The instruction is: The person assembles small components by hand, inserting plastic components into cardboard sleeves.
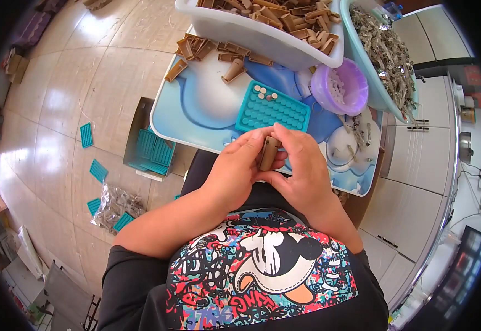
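Both my hands meet over the near edge of the table, around a tan plastic casing (269,153), hollow and tapered like the loose ones beyond. My left hand (237,164) grips the casing from its left side, fingers curled. The fingers and thumb of my right hand (302,165) close on it from the right. Just past my fingertips lies a teal tray (273,114) with rows of round pockets. A few small cream discs (261,91) sit in its far left corner. My fingers hide the casing's lower edges.
A white bin (268,38) heaped with tan casings stands at the back, with loose casings (234,70) beside it. To the right are a purple bowl (342,88) of small white pieces and a teal basin (376,58) of metal parts. A box (151,146) of teal trays stands left.
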`<state>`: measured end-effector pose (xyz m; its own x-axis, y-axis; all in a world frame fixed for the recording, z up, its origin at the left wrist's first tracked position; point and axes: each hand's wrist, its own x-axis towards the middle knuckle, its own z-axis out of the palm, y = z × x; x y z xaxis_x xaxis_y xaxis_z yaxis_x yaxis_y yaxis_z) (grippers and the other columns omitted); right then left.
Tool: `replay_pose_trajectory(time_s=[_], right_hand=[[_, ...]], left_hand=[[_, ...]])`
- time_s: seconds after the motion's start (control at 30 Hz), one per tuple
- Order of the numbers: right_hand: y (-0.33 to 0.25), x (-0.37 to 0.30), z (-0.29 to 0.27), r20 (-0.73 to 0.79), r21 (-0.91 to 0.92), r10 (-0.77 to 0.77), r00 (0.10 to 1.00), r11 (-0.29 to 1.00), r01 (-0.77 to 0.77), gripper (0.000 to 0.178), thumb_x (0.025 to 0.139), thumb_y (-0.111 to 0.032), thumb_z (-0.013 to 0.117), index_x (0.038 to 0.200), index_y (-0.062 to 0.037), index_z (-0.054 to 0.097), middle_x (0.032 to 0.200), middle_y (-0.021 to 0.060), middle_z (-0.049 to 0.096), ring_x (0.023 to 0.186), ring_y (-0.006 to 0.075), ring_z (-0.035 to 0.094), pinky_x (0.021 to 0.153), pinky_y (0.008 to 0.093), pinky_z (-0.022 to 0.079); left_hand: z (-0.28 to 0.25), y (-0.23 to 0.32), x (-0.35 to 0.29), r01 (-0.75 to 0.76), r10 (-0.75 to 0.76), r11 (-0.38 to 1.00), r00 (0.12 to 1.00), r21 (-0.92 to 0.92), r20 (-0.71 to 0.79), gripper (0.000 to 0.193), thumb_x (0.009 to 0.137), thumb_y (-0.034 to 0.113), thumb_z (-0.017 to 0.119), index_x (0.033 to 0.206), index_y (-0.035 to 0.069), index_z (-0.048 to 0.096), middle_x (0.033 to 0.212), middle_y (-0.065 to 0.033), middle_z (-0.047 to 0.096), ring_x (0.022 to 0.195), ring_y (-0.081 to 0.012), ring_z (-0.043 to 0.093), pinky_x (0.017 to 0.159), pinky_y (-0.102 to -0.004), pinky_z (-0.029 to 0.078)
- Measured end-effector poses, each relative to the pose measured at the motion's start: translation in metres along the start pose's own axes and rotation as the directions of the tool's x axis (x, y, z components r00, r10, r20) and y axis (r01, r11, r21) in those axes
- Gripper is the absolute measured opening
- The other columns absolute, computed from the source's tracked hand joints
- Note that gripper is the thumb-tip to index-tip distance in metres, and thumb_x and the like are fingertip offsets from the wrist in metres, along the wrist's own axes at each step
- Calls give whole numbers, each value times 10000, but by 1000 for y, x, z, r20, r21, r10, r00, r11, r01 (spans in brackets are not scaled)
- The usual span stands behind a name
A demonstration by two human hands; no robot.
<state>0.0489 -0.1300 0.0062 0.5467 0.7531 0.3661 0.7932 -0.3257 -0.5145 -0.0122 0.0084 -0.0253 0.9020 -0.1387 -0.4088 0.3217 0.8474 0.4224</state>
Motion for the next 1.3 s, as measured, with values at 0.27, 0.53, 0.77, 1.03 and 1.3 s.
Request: replay_pose_trajectory(time_s=[0.27,0.53,0.77,1.03,1.3], right_hand=[[2,-1,3,-10,-13,12,1000,1000,-12,781,566,-115,796,1259,-24,448,1067,121,565,964,306,552,831,395,448],[25,-3,-6,32,311,189,982,932,-189,420,756,-253,721,1076,-11,596,1021,113,578,948,266,556,831,342,437],[34,-14,-8,27,616,319,947,741,-267,276,825,-252,661,963,-19,606,934,74,588,839,172,531,779,289,414],[32,-21,1,2,762,450,893,578,-293,245,838,-243,656,928,-21,602,879,48,586,786,131,503,750,271,403],[59,17,-43,-149,112,328,933,943,-313,174,801,-144,640,912,-11,626,866,112,607,818,252,588,734,330,457]], left_hand=[[6,-4,-2,-90,89,983,996,157,15,331,906,48,516,1230,-5,470,1122,-85,552,1032,-153,549,851,-288,478],[5,-8,-2,-247,227,896,969,370,97,434,891,-19,519,1299,-10,371,1159,-108,546,1038,-147,543,875,-269,457],[4,3,-5,-44,24,791,999,610,42,305,874,46,591,1155,-36,509,1007,-81,618,929,-141,610,819,-252,498],[13,-2,-5,-136,128,751,990,646,59,221,884,85,592,1067,-31,550,885,-58,638,800,-94,612,726,-247,509],[5,1,8,-81,2,911,981,404,193,394,935,66,485,1315,61,383,1051,-109,553,923,-171,602,809,-293,502]])
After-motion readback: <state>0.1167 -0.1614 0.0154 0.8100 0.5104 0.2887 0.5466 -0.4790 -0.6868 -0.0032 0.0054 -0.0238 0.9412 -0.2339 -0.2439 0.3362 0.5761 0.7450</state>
